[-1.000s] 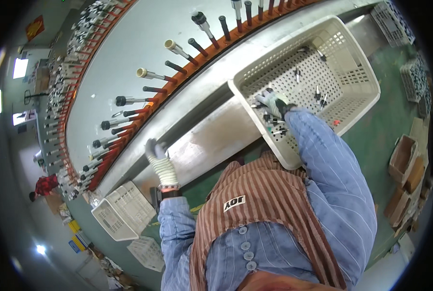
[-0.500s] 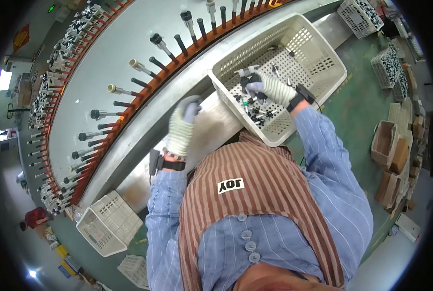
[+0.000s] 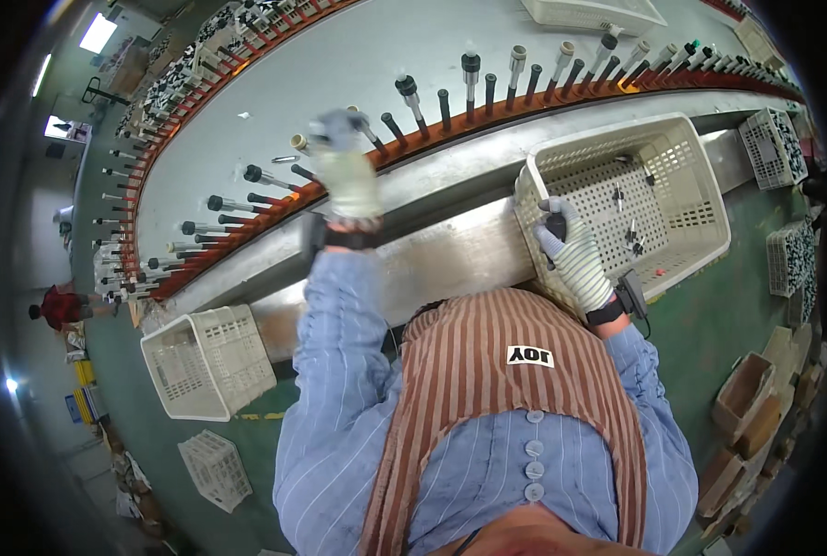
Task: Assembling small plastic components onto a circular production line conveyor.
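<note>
My left hand, in a pale knitted glove with grey fingertips, is over the curved row of upright pegs. Motion smears its fingers, so what they hold, if anything, does not show. Closest to it stands a metal tube with a beige cap. My right hand, gloved alike, is closed around a small black piece at the near left corner of a white plastic basket. Several small black-and-silver parts lie scattered on the basket's perforated bottom.
An orange-brown rail carries black pegs and capped metal tubes in an arc. A metal ledge runs between it and me. Another white basket stands at the left. Filled baskets and cardboard boxes line the right.
My left hand has moved forward from the ledge to the pegs. The right hand has come back from the basket's inside to its near left corner. The view has turned.
</note>
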A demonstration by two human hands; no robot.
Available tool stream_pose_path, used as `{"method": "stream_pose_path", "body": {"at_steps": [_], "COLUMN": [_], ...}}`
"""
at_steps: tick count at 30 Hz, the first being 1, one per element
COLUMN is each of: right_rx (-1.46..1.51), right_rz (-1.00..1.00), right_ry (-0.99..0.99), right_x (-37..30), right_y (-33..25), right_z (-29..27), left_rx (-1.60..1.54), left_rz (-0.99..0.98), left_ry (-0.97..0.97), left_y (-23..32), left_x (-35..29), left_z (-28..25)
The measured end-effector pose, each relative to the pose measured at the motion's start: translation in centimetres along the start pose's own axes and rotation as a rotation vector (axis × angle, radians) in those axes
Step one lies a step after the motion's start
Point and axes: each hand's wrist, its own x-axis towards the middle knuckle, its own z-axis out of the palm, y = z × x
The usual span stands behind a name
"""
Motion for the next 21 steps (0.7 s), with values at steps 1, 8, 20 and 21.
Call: {"method": "stream_pose_path", "body": {"at_steps": [1, 8, 20, 21], "right_rx": [0.023, 0.101, 0.26, 0.091], "right_rz": [0.051, 0.029, 0.193, 0.042], "right_ry": [-0.016, -0.028, -0.073, -0.139], "right_x": [-0.3, -0.4, -1.3, -1.5], "right_y": [-1.5, -1.9, -5.7, -5.0], "right_z": [0.4, 2.3, 3.0, 2.7], "left_rx": [-0.073, -0.046, 0.319, 0.394], "left_rz": [0.027, -0.05, -0.145, -0.119], "left_ry": [0.074, 0.024, 0.036, 0.034], "left_y": [-0.3, -5.1, -6.7, -5.3], "left_x": [1.8, 5.0, 4.1, 4.2], "left_z": [-1.6, -8.1, -16.6, -17.0]}}
